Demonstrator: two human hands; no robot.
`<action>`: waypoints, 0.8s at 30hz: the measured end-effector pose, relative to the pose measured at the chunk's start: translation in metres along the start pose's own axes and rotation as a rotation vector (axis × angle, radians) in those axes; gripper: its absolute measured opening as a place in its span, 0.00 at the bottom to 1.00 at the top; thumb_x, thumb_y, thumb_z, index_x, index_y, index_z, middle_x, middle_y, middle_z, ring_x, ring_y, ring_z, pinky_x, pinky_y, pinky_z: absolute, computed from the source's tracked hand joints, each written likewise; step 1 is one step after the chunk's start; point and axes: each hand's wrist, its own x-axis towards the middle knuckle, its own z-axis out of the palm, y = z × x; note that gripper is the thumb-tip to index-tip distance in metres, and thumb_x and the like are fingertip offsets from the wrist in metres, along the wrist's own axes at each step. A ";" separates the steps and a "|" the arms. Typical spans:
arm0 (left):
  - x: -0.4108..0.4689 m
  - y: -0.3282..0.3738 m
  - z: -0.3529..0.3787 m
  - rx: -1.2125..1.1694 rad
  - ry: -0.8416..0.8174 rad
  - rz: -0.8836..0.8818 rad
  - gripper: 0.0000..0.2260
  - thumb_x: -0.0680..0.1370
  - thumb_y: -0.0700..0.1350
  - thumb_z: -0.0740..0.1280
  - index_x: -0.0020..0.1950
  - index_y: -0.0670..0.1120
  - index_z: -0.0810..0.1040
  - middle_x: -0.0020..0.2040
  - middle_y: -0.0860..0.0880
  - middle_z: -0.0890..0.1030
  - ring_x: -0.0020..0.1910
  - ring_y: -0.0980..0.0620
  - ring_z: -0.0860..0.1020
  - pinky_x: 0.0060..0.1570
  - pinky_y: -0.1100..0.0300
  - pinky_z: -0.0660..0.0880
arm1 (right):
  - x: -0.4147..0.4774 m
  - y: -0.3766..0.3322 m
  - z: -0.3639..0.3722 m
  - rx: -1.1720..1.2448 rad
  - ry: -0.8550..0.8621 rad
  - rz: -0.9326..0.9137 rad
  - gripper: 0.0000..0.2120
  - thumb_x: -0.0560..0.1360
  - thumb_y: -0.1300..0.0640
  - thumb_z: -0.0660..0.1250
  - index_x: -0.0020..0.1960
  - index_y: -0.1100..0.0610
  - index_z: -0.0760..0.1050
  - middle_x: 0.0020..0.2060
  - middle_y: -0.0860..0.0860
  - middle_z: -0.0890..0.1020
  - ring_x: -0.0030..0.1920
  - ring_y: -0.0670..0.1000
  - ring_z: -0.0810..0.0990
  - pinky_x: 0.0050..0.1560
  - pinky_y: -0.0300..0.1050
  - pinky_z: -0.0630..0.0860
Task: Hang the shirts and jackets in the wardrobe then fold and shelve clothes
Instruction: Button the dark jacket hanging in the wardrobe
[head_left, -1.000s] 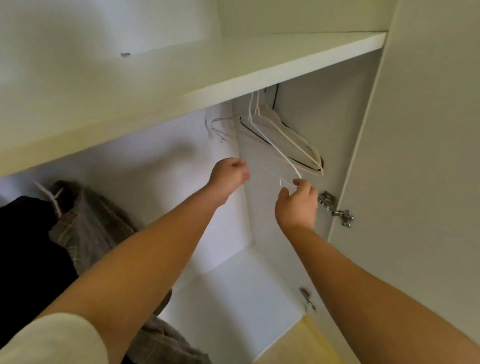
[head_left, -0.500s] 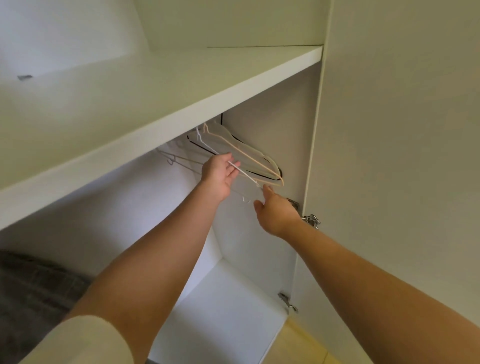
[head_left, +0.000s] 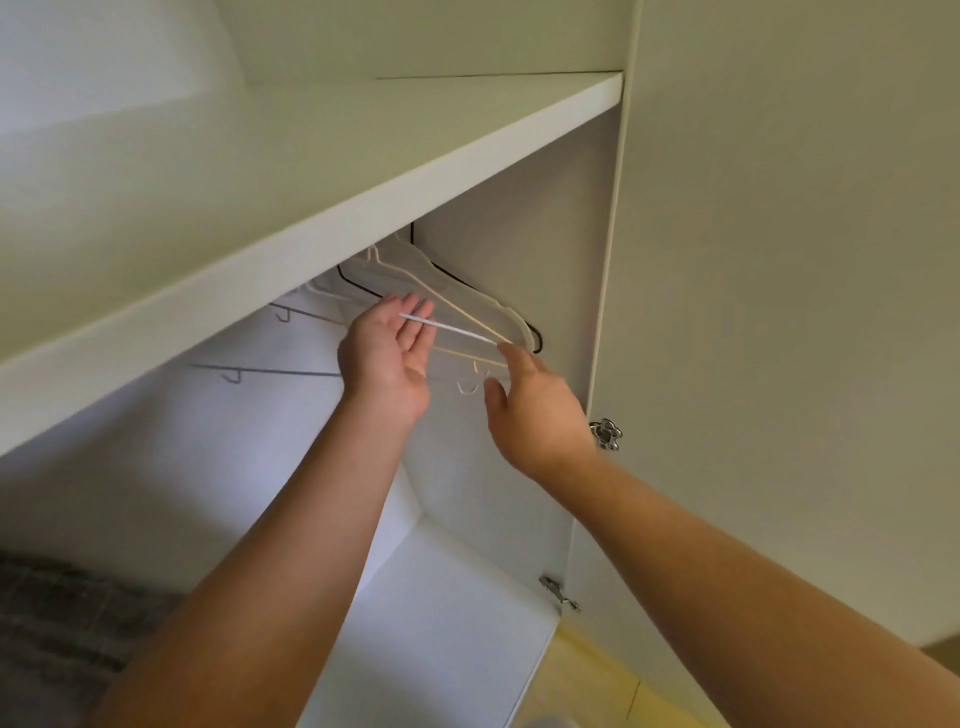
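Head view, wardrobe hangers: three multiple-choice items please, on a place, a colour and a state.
1. Where do the hangers hang? A under the shelf, at its right end; B on the door; C on the floor.
2. What colour is the hanger arm across the fingers of the left hand? A red; B blue; C white.
3. How is the left hand? A a fist; B fingers straight; C gripping a shirt.
Answers: 1 A, they bunch below the shelf. 2 C, a white bar crosses the fingers. 3 B, the fingers are extended.
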 end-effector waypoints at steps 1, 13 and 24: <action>-0.004 -0.001 -0.001 0.012 0.015 -0.007 0.12 0.83 0.39 0.60 0.64 0.37 0.74 0.58 0.41 0.81 0.56 0.45 0.83 0.55 0.55 0.80 | -0.002 0.000 -0.002 0.017 0.055 0.006 0.20 0.82 0.51 0.59 0.72 0.55 0.67 0.68 0.54 0.74 0.62 0.59 0.75 0.56 0.51 0.73; -0.038 -0.102 -0.035 0.185 0.112 -0.560 0.09 0.84 0.34 0.56 0.48 0.36 0.73 0.42 0.42 0.81 0.30 0.48 0.84 0.30 0.56 0.82 | -0.063 0.049 -0.024 0.181 0.190 0.244 0.02 0.77 0.54 0.62 0.48 0.50 0.70 0.37 0.48 0.77 0.37 0.55 0.75 0.36 0.46 0.69; -0.154 -0.279 -0.027 0.722 -0.218 -1.158 0.15 0.82 0.40 0.60 0.35 0.40 0.73 0.25 0.45 0.77 0.22 0.50 0.80 0.22 0.61 0.77 | -0.209 0.133 -0.096 -0.023 0.264 0.817 0.05 0.71 0.55 0.64 0.47 0.50 0.75 0.33 0.49 0.81 0.35 0.55 0.79 0.33 0.44 0.75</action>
